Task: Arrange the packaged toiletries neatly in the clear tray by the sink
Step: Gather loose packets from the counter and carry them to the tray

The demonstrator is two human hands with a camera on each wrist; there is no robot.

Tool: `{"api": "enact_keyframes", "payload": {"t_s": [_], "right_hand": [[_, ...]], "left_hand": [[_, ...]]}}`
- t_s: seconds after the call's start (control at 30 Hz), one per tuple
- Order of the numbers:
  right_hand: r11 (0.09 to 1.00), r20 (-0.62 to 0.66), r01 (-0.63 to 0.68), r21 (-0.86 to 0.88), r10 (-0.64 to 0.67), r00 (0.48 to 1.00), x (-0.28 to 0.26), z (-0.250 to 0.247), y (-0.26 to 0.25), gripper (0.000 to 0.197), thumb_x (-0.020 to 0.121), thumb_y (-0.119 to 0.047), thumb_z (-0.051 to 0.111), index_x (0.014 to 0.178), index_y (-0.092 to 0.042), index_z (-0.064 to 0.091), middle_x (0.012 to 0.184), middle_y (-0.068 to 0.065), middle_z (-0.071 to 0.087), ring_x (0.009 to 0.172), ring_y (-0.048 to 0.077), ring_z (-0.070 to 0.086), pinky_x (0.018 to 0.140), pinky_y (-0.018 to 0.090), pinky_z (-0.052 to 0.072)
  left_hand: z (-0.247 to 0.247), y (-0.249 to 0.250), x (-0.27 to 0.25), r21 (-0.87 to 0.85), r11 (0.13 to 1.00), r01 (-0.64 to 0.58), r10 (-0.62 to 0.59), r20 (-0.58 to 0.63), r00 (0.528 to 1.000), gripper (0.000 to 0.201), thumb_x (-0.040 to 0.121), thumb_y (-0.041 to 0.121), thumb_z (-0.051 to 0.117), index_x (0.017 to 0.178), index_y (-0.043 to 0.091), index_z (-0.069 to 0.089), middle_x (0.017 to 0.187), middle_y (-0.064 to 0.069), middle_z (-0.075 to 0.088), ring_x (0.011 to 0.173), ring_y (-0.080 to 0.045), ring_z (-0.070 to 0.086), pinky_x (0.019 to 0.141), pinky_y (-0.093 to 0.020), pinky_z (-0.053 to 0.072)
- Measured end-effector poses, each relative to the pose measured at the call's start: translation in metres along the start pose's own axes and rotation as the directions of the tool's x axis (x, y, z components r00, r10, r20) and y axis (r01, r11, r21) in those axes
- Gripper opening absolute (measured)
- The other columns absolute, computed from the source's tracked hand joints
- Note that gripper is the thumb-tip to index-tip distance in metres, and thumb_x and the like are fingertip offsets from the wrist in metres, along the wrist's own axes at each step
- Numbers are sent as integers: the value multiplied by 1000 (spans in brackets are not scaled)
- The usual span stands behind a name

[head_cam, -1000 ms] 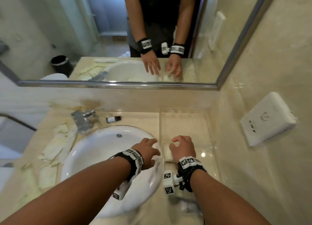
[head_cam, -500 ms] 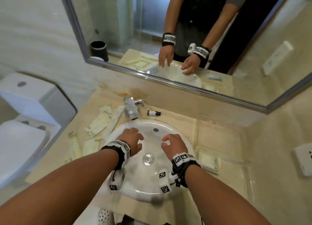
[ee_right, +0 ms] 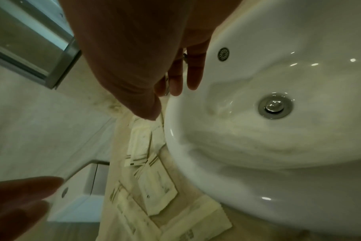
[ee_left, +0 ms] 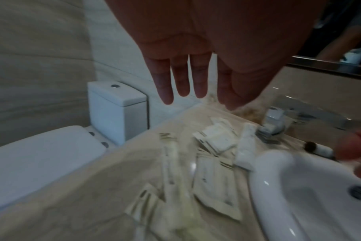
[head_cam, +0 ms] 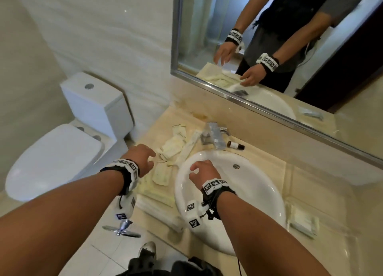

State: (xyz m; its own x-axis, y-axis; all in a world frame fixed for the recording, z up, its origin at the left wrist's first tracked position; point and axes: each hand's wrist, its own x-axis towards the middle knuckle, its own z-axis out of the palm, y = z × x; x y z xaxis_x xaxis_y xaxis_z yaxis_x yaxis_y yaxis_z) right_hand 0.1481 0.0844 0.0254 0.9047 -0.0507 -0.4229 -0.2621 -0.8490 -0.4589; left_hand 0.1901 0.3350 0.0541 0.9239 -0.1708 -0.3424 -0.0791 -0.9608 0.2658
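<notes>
Neither hand holds anything: the left hand (head_cam: 143,158) hangs over the scattered sachets (head_cam: 173,146) with its fingers (ee_left: 182,78) straight and slightly spread, and the right hand (head_cam: 204,171) hovers over the left rim of the sink basin (head_cam: 259,184), fingers loosely bent and empty. The packets lie overlapping on the beige counter (head_cam: 186,118) to the left of the basin, while the clear tray (head_cam: 323,195) stands on the far side, to the right, with one packet (head_cam: 304,221) already lying in it. To do this pickup well, I would take one flat sachet off the top of the heap by its edge, not scoop several, since the slick wrappers would likely slide apart in transit across the basin. The left wrist view shows the open palm and the layering of the packets, though blurred; the head view alone shows the tray, the tap (head_cam: 214,136) and a small dark-capped bottle (head_cam: 236,145) beside it.
</notes>
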Motion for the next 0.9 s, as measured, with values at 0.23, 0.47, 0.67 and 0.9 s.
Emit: {"api": "enact_keyframes", "payload": {"t_s": [0.23, 0.47, 0.67, 0.9], "right_hand": [[984, 128, 40, -176, -17, 992, 25, 28, -27, 29, 91, -33, 60, 119, -29, 64, 136, 1, 43, 108, 20, 62, 99, 31, 48], [982, 207, 49, -184, -10, 978, 50, 47, -32, 35, 90, -37, 61, 124, -31, 60, 133, -1, 47, 108, 19, 61, 94, 31, 49], [980, 193, 117, -159, -85, 977, 77, 53, -48, 40, 90, -37, 61, 130, -31, 59, 137, -3, 47, 110, 19, 62, 95, 30, 48], [975, 86, 123, -187, -108, 990, 122, 37, -57, 47, 92, -34, 60, 138, -29, 52, 147, -3, 33, 100, 21, 66, 89, 32, 52]], "left_hand": [[-5, -67, 1, -55, 986, 155, -155, 10, 988, 40, 91, 34, 57, 132, 30, 57, 138, -5, 51, 120, -28, 55, 100, -40, 46], [18, -63, 19, -51, 989, 139, -132, 114, 985, 44, 92, 36, 55, 135, 30, 52, 140, -4, 50, 126, -26, 51, 102, -39, 45], [25, -44, 50, -31, 995, 97, -91, 163, 983, 53, 91, 40, 58, 141, 30, 45, 143, -3, 46, 127, -25, 50, 101, -38, 45], [29, -19, 89, 70, 996, 57, -73, 238, 969, 78, 82, 54, 66, 147, 23, 35, 142, -6, 42, 127, -28, 48, 100, -41, 47]]}}
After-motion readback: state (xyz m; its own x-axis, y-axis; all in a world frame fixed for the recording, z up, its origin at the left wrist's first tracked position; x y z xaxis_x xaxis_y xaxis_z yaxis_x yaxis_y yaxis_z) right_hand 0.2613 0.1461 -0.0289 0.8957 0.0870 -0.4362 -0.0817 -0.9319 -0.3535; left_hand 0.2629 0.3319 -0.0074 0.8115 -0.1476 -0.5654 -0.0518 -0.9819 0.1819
